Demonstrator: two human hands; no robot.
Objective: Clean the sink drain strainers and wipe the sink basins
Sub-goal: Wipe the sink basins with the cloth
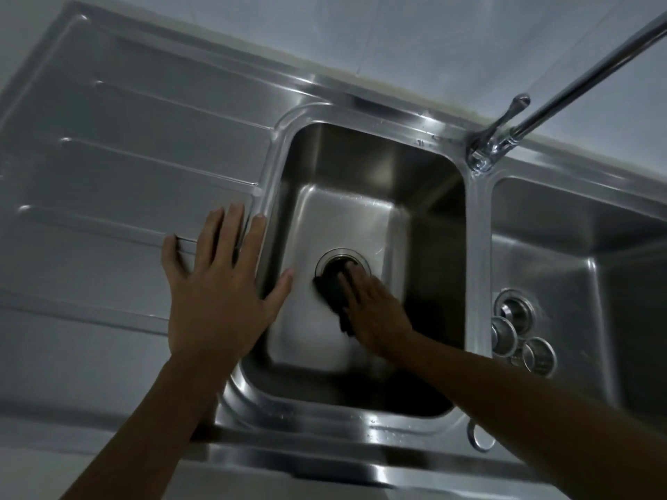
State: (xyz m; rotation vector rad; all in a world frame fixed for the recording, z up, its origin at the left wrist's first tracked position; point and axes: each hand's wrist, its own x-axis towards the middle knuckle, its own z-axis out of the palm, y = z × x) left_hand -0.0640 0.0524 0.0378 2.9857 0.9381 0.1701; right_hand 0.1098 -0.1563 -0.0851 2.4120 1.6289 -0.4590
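Right hand (375,315) presses dark sponge (329,287), long axis toward drain (341,253)

Pale glossy wall (397,34) at back, chrome tap (563,92) before it; dim cool light

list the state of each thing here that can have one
left hand: open, flat on the drainboard
right hand: flat, pressing the dark cloth
dark cloth: on the left basin floor, overlapping its drain
strainers: two, out, lying in the right basin
faucet: no water seen running
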